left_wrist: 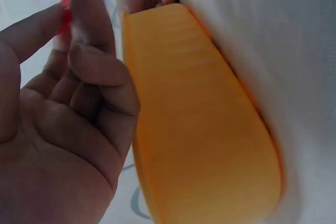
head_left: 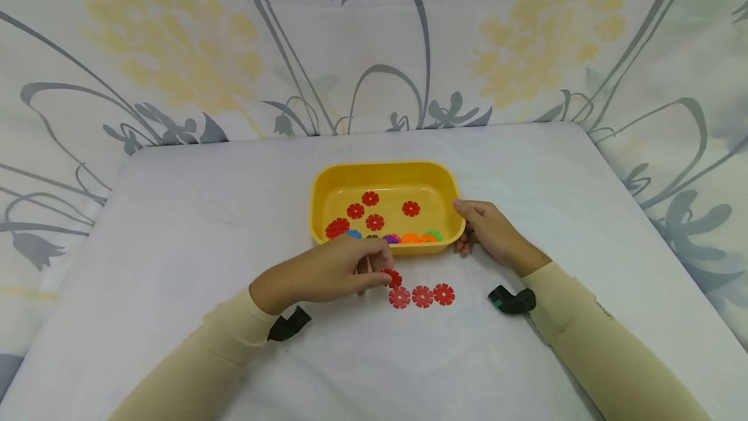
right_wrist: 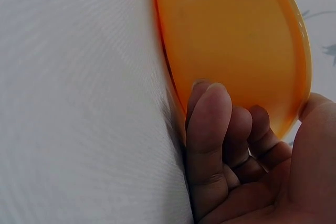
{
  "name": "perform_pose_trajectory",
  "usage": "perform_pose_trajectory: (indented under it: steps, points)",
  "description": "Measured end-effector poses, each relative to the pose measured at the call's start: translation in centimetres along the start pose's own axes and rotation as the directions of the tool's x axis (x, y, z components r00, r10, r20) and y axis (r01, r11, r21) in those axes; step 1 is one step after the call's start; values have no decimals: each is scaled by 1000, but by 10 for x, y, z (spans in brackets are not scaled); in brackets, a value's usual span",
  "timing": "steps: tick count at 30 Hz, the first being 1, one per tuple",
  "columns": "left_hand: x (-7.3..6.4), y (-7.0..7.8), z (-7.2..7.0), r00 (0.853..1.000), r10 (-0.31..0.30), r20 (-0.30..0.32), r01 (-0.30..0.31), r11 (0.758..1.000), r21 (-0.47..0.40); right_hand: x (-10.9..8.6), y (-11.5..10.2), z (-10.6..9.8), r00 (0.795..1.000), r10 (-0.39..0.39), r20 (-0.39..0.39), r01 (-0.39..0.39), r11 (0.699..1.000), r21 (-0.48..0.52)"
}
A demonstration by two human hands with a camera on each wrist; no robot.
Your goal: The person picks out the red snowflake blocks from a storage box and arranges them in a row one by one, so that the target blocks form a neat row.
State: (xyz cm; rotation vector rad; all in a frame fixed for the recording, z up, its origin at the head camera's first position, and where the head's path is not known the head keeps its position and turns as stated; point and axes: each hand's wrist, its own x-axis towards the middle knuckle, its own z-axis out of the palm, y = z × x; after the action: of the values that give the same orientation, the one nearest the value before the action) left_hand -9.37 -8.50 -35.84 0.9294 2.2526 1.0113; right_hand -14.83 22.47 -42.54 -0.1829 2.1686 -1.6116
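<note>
My left hand (head_left: 336, 268) pinches a red notched plastic disc (head_left: 394, 278) between thumb and forefinger, just in front of the yellow tub (head_left: 423, 249). In the left wrist view the same red disc (left_wrist: 66, 11) shows between the fingertips, beside the tub's wall (left_wrist: 194, 108). At the tub's right end my right hand (head_left: 493, 232) grips the rim, thumb on top and fingers against the outer wall (right_wrist: 231, 35). A row of red discs (head_left: 423, 296) lies flat on the table right below the held one.
Inside the tub lie several red discs (head_left: 375, 221), with orange (head_left: 411, 238), purple, blue and green ones along the near wall, partly hidden by it. White cloth covers the table (head_left: 222, 213). A flower-patterned curtain (head_left: 374, 38) stands behind and at the sides.
</note>
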Motion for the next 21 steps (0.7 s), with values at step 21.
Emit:
perform_pose_trajectory:
  steps: [21]
  points:
    - [10, -20, 21, 984, -123, 130, 103, 983, 151, -1, -3, -2, 1000, 16, 2, -16, 1000, -10]
